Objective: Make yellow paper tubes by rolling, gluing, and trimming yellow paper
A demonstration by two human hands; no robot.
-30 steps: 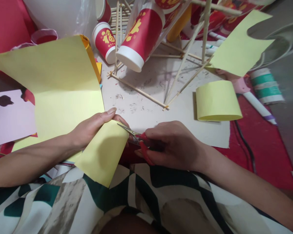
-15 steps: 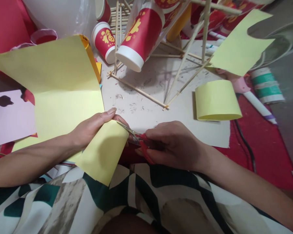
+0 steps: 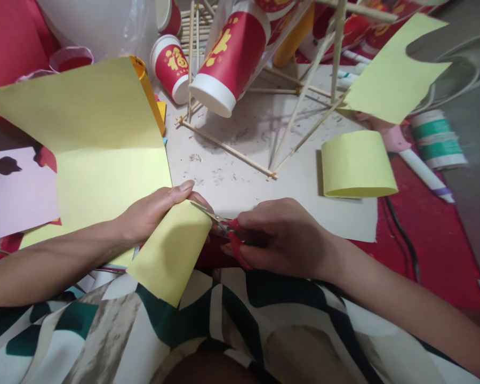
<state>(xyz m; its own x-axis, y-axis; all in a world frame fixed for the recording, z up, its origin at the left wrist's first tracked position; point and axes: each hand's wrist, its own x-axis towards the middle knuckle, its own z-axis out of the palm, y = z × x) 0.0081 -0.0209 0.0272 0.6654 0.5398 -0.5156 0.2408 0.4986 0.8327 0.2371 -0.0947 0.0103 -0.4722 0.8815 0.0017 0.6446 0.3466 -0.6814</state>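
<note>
My left hand (image 3: 152, 210) pinches a folded piece of pale yellow paper (image 3: 170, 253) at its top edge, thumb on top. My right hand (image 3: 282, 234) grips small red-handled scissors (image 3: 224, 226); the metal blades point left and meet the paper's upper right edge. Both hands are low over my lap, just in front of the table's near edge.
A big yellow sheet (image 3: 92, 138) lies at left, a curled yellow strip (image 3: 356, 165) at right, another yellow piece (image 3: 392, 74) leans on a wooden stick frame (image 3: 300, 106). Red paper cups (image 3: 228, 58), a pink glue gun (image 3: 392, 138), tape roll (image 3: 436, 141) and cable (image 3: 402, 234) surround the beige board (image 3: 264, 181).
The folded yellow paper has shifted slightly between my hands, and the scissors' blades have edged along its top edge. My hands stay in nearly the same place.
</note>
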